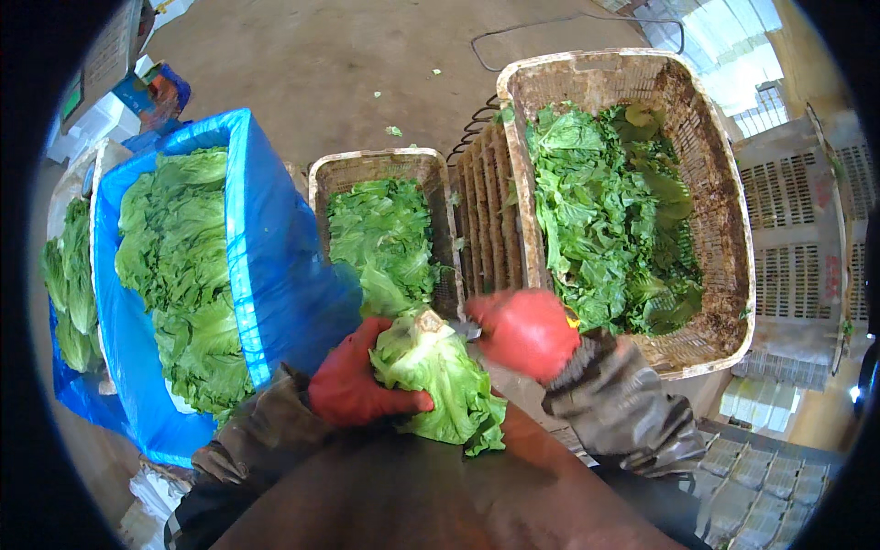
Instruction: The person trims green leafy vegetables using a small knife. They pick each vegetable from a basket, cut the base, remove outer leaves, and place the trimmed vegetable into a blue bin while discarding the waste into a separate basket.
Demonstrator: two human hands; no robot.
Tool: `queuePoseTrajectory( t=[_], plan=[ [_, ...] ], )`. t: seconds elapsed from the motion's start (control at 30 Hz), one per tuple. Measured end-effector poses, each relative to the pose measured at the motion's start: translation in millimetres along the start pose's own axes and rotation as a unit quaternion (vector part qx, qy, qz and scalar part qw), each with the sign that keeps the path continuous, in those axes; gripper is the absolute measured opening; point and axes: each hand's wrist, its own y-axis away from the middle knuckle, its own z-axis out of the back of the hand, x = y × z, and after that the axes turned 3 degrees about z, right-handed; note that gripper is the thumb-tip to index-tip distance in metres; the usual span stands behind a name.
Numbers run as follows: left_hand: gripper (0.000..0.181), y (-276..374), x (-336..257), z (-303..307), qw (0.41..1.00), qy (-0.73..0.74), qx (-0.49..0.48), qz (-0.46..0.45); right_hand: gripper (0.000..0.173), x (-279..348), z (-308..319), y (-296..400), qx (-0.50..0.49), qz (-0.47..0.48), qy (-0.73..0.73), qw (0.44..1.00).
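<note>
In a red glove, my left hand [361,381] grips a head of leafy lettuce [447,385] around its side, its cut stem end pointing up and away from me. My right hand [529,333], also red-gloved and blurred, is closed around a small tool, of which a short metal blade [471,331] shows just right of the stem. The blade and the lettuce appear apart. Beyond the lettuce, loose green leaves [378,227] fill much of a small plastic crate [377,155].
A large dirty crate [739,275] of leaves stands at the right, beside ribbed crate sides [488,206]. At the left, a blue-lined crate [240,240] holds lettuce heads [185,261]; another crate with lettuce [75,275] lies beyond it. Leaf scraps [393,130] dot the floor.
</note>
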Motion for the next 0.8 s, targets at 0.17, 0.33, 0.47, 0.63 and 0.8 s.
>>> queuePoseTrajectory(
  t=[0.17,0.33,0.47,0.63,0.8],
  plan=[
    [0.078,-10,0,8,0.997,0.071,0.016,-0.001,0.046,-8,-14,15,-0.048,-0.151,-0.487,0.859],
    [0.050,-26,-4,12,0.991,0.096,0.083,0.027,0.035,-6,2,28,0.010,0.025,-0.343,0.939],
    [0.047,-49,30,-3,0.946,0.284,0.130,0.085,0.031,-88,-24,34,-0.051,-0.031,-0.369,0.927],
    [0.057,-74,90,9,0.993,0.090,0.010,0.071,0.046,-29,-43,21,0.166,-0.038,-0.661,0.731],
    [0.083,-48,52,44,0.934,-0.171,-0.077,-0.303,0.047,-17,-71,34,0.005,-0.037,-0.708,0.705]
  ],
)
